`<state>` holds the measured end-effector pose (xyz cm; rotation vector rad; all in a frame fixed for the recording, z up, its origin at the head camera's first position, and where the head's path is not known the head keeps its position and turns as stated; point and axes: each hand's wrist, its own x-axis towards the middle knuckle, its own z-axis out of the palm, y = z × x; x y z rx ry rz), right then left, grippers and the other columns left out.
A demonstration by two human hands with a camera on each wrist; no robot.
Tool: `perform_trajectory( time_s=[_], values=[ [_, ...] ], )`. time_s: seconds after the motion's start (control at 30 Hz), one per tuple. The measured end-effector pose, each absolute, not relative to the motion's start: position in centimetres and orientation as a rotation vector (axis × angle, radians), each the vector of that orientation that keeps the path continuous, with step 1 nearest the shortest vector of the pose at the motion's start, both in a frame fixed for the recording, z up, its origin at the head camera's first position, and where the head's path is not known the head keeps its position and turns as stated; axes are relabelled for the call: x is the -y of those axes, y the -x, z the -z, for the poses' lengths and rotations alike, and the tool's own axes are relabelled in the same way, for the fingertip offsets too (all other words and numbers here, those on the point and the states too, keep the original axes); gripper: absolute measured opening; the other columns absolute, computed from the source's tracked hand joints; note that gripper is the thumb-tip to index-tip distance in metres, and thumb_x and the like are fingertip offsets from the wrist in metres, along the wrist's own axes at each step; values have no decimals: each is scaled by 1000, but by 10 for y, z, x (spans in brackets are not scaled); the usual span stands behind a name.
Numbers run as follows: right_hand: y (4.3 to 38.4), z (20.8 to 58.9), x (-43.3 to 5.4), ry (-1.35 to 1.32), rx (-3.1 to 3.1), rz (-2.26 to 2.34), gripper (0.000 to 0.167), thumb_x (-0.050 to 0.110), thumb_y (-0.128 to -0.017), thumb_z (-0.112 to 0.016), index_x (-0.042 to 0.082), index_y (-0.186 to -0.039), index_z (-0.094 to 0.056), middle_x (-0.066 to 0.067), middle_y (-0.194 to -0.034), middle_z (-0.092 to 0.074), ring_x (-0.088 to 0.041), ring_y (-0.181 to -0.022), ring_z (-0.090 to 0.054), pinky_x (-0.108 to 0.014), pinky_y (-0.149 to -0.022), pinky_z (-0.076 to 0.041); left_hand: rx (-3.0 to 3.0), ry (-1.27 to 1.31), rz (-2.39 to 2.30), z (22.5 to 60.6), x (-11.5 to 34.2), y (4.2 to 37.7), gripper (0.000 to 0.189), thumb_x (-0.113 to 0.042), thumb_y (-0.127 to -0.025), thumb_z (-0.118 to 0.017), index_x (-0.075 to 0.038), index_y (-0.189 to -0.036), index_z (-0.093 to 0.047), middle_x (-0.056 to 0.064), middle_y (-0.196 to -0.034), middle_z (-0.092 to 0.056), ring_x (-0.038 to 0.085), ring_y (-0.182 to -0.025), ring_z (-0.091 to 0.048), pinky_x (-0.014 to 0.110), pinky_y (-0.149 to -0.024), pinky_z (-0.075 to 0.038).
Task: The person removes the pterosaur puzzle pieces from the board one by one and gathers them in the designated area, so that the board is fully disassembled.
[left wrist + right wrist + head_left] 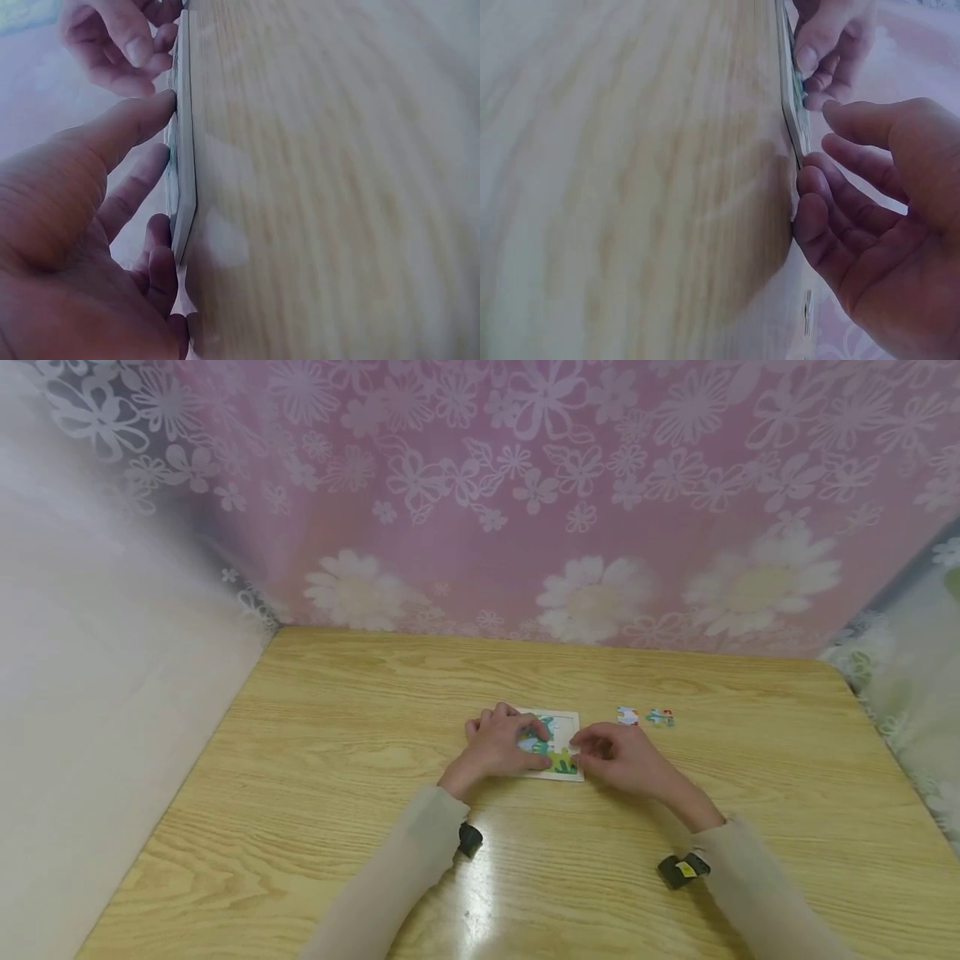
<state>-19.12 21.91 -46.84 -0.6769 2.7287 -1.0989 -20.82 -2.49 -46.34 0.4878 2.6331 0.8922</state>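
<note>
- Left hand (501,742), thumb and forefinger apart, rested on a pale-framed rectangular jigsaw board (567,732), picture green-blue.
- Right hand (628,760), thumb and forefinger apart, was at its right edge.
- Two small multicoloured jigsaw pieces (627,716) lay near.
- Glossy yellow wood-grain table (337,735) underneath; pink flower-print curtain (480,543) hung behind.

From high over the bench's (315,727) near side, the head view faces forward and down, taking in the far edge and both far corners. The wrist views sit low and close, beside the left hand (498,745) and right hand (626,762), skimming the bench top sideways-on. These two share the puzzle (562,763) and both hands.
</note>
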Motion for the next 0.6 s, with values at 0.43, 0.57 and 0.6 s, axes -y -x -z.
perform_trajectory(
  time_s=[0.43, 0.57, 0.6],
  values=[
    [191, 470, -211, 722, -2761, 985, 21, 15, -88, -81, 8, -108, -78, -2, -87, -61, -5, -74, -52, -24, -67, -46, -2643, -476, -847, 462, 23, 212, 27, -48, -87, -79, -37, -110, -69, 4, -129, -47, 27, -110, -40, 54, -96, -20],
    [191, 469, -209, 692, -2748, 996, 21, 14, -88, -81, 7, -108, -77, -3, -89, -61, -5, -75, -53, -24, -67, -46, -2631, -494, -848, 462, 24, 213, 28, -47, -87, -80, -36, -110, -69, 4, -129, -47, 27, -109, -40, 53, -95, -19],
    [191, 469, -209, 683, -2742, 1002, 21, 14, -88, -81, 7, -107, -76, -3, -89, -61, -6, -75, -52, -24, -67, -46, -2628, -495, -850, 462, 24, 213, 28, -47, -87, -80, -36, -110, -69, 4, -129, -47, 27, -109, -40, 53, -94, -19]
  ],
)
